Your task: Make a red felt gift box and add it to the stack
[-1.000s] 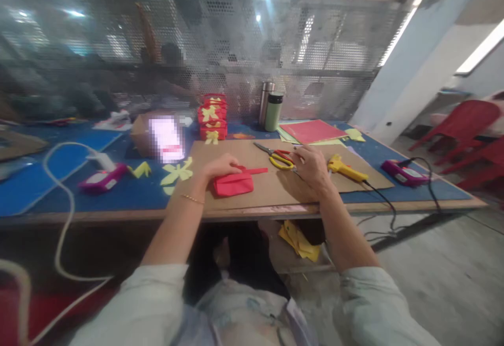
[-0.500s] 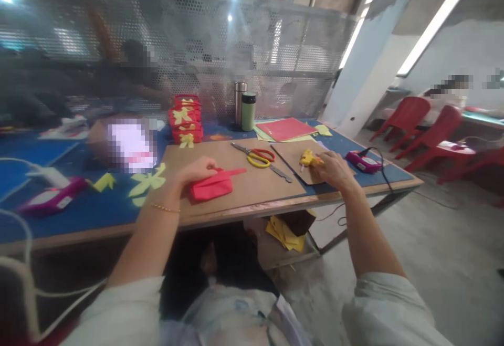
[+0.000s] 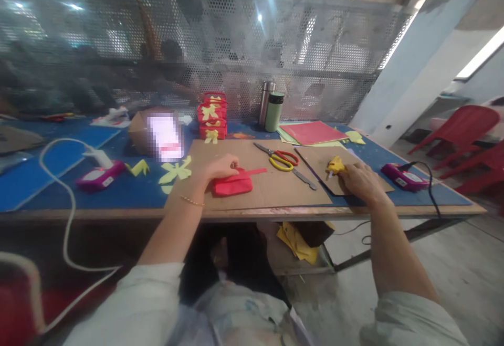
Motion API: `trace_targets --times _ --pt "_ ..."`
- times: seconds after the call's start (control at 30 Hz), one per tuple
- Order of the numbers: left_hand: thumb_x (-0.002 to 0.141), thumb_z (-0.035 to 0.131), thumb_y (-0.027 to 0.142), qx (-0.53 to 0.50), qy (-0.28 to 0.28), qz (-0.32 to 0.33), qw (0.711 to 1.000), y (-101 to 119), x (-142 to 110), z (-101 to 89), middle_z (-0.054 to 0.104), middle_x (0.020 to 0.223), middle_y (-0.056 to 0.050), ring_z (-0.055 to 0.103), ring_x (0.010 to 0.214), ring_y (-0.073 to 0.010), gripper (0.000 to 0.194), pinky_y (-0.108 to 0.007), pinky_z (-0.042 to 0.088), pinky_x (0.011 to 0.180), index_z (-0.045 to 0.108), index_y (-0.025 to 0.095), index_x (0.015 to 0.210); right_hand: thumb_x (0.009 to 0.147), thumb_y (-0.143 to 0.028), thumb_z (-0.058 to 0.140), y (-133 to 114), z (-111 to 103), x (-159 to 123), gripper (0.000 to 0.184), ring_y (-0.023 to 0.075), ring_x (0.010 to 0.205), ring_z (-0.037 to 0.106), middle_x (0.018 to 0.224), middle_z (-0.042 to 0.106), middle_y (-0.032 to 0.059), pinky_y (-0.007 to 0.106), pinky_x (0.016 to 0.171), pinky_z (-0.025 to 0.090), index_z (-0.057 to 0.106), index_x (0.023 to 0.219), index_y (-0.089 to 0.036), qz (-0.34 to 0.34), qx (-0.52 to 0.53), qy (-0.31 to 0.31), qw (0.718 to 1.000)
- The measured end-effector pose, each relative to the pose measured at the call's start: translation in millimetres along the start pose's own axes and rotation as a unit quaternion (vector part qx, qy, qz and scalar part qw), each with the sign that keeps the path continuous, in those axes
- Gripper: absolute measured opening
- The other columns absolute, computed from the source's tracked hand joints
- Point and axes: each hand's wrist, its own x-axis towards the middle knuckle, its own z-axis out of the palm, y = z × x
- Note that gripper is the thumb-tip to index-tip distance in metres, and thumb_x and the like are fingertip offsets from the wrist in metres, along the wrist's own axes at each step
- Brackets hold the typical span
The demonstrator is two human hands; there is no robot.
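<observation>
Two bare hands are at the counter [image 3: 275,211]. The left hand [image 3: 226,167], its fingers curled, pinches the upper edge of a red pouch-like piece [image 3: 232,184], which lies on brown cardboard [image 3: 268,188] near the counter's front edge, a narrow strip pointing right. The right hand [image 3: 364,182] is closed around a yellow glue gun [image 3: 336,165] over a smaller cardboard sheet [image 3: 315,159]. Between the hands lie scissors [image 3: 281,161] with one red and one yellow handle loop, and a flat metal blade [image 3: 304,179]. Left of the left hand are pale yellow paper cutouts [image 3: 175,171]. Farther back stand stacked red items with yellow bows [image 3: 212,117], a green bottle [image 3: 274,112] beside a steel flask [image 3: 266,99], and red paper [image 3: 313,132] over lighter sheets.
</observation>
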Motion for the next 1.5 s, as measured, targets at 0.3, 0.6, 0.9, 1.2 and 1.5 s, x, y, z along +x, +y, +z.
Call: trace_targets --times 0.3,0.6,0.9,1.2,1.5 --pt "0.087 0.063 0.02 0.08 0.071 0.026 0.994 14.1 -11.6 0.7 0.066 0.092 -0.005 0.06 0.089 -0.0237 0.008 -0.042 0.045 0.095 0.056 0.021 0.086 0.1 -0.055 0.041 -6.1 -8.4 -2.6 0.042 0.0245 0.073 0.059 0.075 0.064 0.0092 0.035 0.066 0.045 0.058 0.078 -0.024 -0.017 0.221 0.131 0.966" --pt "0.082 0.062 0.007 0.048 0.077 0.044 0.995 19.0 -10.4 2.9 0.071 0.077 -0.006 0.062 0.08 -0.0218 0.021 -0.055 0.035 0.11 0.069 0.018 0.066 0.096 -0.076 0.047 -102.7 -56.4 -31.4 0.063 0.0174 0.067 0.057 0.074 0.066 0.005 0.03 0.062 0.047 0.072 0.088 -0.019 -0.186 0.493 -0.047 0.848" --pt "0.092 0.057 0.014 0.016 0.12 0.066 0.99 -2.0 -9.7 30.3 0.07 0.083 -0.004 0.064 0.087 -0.0224 0.016 -0.053 0.033 0.117 0.063 0.02 0.078 0.101 -0.067 0.043 -151.0 -39.1 -19.9 0.056 0.0218 0.079 0.061 0.086 0.068 0.0074 0.034 0.074 0.053 0.077 0.103 -0.022 -0.265 0.472 -0.116 0.833" --pt "0.09 0.051 0.01 0.023 0.092 0.05 0.994 12.4 -17.6 22.1 0.067 0.078 -0.001 0.064 0.085 -0.0211 0.018 -0.057 0.033 0.119 0.056 0.021 0.077 0.1 -0.065 0.048 -161.7 -37.1 -20.1 0.048 0.0216 0.077 0.062 0.097 0.07 0.0093 0.034 0.068 0.056 0.074 0.104 -0.025 -0.261 0.508 -0.132 0.81" --pt "0.092 0.052 0.014 0.034 0.082 0.045 0.995 11.3 -15.4 22.9 0.071 0.087 -0.006 0.063 0.088 -0.0239 0.014 -0.055 0.039 0.111 0.059 0.02 0.082 0.1 -0.063 0.049 -162.9 -34.5 -18.8 0.045 0.0219 0.08 0.061 0.091 0.069 0.0065 0.034 0.071 0.055 0.071 0.093 -0.024 -0.258 0.491 -0.116 0.824"
